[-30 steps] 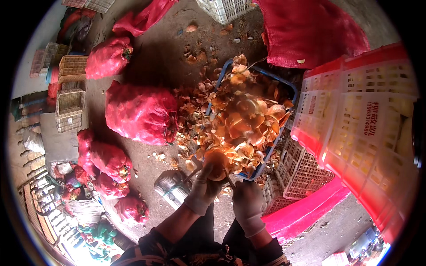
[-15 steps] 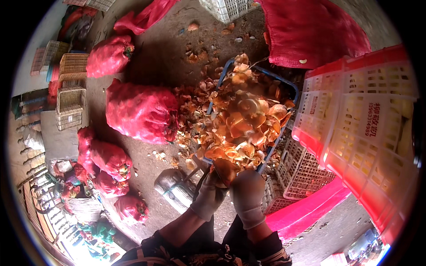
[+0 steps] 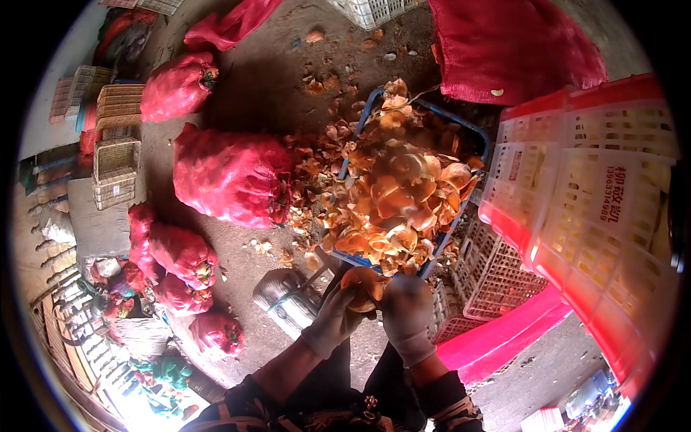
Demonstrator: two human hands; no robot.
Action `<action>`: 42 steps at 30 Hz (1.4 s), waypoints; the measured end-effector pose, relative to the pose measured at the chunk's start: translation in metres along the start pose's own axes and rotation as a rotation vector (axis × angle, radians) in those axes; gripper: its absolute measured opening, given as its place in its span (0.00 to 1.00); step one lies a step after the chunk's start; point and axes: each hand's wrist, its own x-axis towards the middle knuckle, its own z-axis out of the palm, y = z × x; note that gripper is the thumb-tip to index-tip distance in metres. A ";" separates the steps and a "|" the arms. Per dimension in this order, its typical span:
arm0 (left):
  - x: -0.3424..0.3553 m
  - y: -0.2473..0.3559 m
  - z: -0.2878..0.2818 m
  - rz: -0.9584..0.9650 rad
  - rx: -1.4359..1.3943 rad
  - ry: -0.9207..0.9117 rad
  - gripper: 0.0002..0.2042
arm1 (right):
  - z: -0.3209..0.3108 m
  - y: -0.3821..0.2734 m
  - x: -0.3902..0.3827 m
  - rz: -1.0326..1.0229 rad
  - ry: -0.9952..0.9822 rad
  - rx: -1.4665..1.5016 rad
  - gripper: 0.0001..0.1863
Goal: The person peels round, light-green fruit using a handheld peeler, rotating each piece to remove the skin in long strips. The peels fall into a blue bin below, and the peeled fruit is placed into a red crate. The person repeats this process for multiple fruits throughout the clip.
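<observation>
There are two gloved hands (image 3: 335, 318) (image 3: 407, 317), one held onion (image 3: 362, 284) and one blue-rimmed crate (image 3: 458, 118).

Floor (image 3: 540, 381): grey-brown, concrete-looking, gritty. Pale wall (image 3: 44, 108) along the left rim. Open crates (image 3: 116, 176) near it, flat grey sheet (image 3: 108, 234) just beside them. Lighting uneven: white glare (image 3: 137, 407) blown out lower left, deep shadow upper centre, lower-right floor moderately bright.

The site is an onion-handling shed or storeroom. Visible indicators are several stuffed red sacks (image 3: 230, 176) on a bare, dirty floor (image 3: 288, 72), stacked slotted plastic crates (image 3: 568, 187), and a blue-rimmed bin (image 3: 453, 117) heaped with onion skins (image 3: 392, 194) (further skins litter the floor alongside).
</observation>
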 end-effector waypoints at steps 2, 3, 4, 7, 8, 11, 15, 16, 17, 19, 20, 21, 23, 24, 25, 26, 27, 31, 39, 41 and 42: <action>0.003 -0.004 0.002 -0.026 -0.039 0.020 0.25 | -0.003 0.002 0.000 -0.017 0.005 -0.024 0.09; 0.002 -0.006 0.001 -0.017 -0.052 -0.038 0.25 | -0.002 0.006 -0.001 -0.033 0.040 -0.036 0.09; 0.002 -0.009 -0.001 -0.012 -0.066 -0.096 0.26 | -0.001 0.010 -0.001 -0.043 0.075 -0.050 0.08; -0.006 -0.021 -0.010 -0.095 -0.088 0.027 0.29 | 0.016 0.029 -0.010 -0.026 0.070 -0.085 0.07; -0.008 -0.025 -0.016 -0.112 -0.115 0.059 0.28 | 0.020 0.028 -0.014 0.016 -0.024 -0.111 0.08; -0.012 -0.028 -0.022 -0.162 -0.183 0.078 0.25 | 0.026 0.028 -0.020 -0.008 0.041 -0.105 0.11; -0.035 -0.025 -0.017 -0.209 -0.223 0.108 0.25 | 0.047 0.087 -0.064 0.324 -0.248 -0.110 0.09; -0.038 -0.018 -0.001 -0.205 -0.208 0.050 0.26 | 0.037 0.096 -0.066 0.503 -0.400 -0.091 0.09; -0.037 -0.012 0.010 -0.201 -0.193 -0.009 0.27 | 0.030 0.094 -0.074 0.516 -0.362 -0.045 0.08; -0.025 -0.001 0.008 -0.180 -0.087 -0.083 0.29 | 0.034 0.091 -0.075 0.483 -0.396 -0.111 0.09; -0.021 -0.004 -0.003 -0.153 -0.080 -0.103 0.30 | 0.040 0.086 -0.075 0.391 -0.252 -0.041 0.09; -0.021 -0.009 -0.005 -0.128 -0.084 -0.125 0.30 | 0.036 0.076 -0.072 0.297 -0.115 0.018 0.09; -0.022 -0.003 0.007 -0.101 -0.057 -0.065 0.30 | 0.024 0.057 -0.061 0.308 -0.004 0.315 0.08; -0.022 0.000 0.009 -0.075 0.000 -0.049 0.29 | 0.013 0.047 -0.058 0.419 -0.033 0.543 0.10; -0.025 0.005 0.012 -0.046 0.056 -0.026 0.29 | -0.020 0.028 -0.045 0.490 -0.121 0.836 0.16; -0.028 0.012 0.018 -0.078 0.031 -0.015 0.28 | -0.052 0.009 -0.033 0.592 -0.199 1.106 0.23; -0.031 0.016 0.030 -0.062 0.092 -0.030 0.29 | -0.058 0.009 -0.032 0.595 -0.251 1.273 0.24; -0.049 0.025 0.074 0.034 0.324 -0.189 0.38 | -0.096 -0.011 -0.020 0.409 -0.231 1.151 0.27; -0.091 0.031 0.142 0.245 0.511 -0.168 0.38 | -0.151 -0.051 -0.019 0.124 -0.025 0.618 0.30; -0.108 0.037 0.159 0.208 0.381 -0.170 0.39 | -0.175 -0.074 -0.021 0.078 -0.003 0.507 0.32; -0.112 0.037 0.160 0.236 0.372 -0.176 0.39 | -0.180 -0.082 -0.024 0.022 0.059 0.418 0.32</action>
